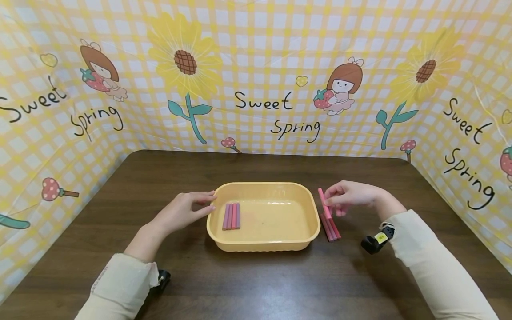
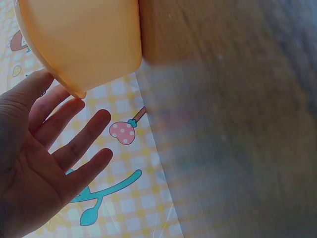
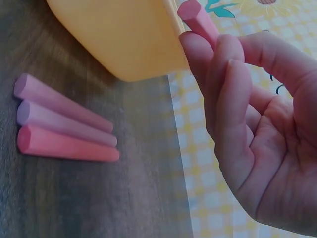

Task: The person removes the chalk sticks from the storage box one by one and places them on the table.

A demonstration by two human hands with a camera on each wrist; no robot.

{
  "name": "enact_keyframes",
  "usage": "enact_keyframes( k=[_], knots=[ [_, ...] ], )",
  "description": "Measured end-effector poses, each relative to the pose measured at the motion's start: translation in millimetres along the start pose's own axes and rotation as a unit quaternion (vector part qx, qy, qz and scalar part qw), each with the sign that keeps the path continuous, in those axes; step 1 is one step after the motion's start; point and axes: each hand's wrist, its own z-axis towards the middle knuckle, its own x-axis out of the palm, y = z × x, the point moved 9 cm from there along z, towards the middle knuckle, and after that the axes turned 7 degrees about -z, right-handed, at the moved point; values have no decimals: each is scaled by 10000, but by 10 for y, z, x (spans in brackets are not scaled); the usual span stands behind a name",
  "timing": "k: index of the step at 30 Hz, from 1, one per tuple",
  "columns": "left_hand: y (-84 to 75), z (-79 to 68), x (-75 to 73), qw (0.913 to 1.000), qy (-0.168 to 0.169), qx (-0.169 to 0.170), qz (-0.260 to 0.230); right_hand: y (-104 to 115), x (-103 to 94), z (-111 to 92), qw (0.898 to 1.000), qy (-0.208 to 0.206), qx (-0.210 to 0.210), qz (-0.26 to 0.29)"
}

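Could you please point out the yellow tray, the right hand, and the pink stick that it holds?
Yellow tray (image 1: 276,224), head view: bare floor.
Right hand (image 1: 349,194), head view: middle of hand.
Pink stick (image 3: 202,23), right wrist view: side, near the end.

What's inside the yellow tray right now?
Four pink and purple sticks lie side by side near the left end of the yellow tray. What lies beneath them is hidden.

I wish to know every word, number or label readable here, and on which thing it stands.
"Sweet Spring": on the checked cloth, left part.
"Sweet Spring": same cloth, middle.
"Sweet Spring": same cloth, right part.
Yellow sticker on the right wrist's black device: too small to read.
Faint marks on the left sleeve: unreadable.
Black strokes in the right wrist view: mostly hidden, unreadable.
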Motion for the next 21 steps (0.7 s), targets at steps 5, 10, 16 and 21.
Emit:
enact_keyframes(
  k=[5, 10, 16, 21],
  knots=[
    [-10, 2, -3, 10000, 1, 7, 0, -116, -7, -33, 9999, -25, 105, 104],
    [-3, 2, 0, 10000, -1, 2, -13, -222, 12, -58, 9995, -14, 151, 266],
    [-4, 7, 0, 10000, 13, 27, -2, -358, 33, -84, 9992, -19, 230, 326],
    [2, 6, 0, 10000, 7, 23, 5, -477, 55, -98, 9986, 8, 315, 417]
  ],
)
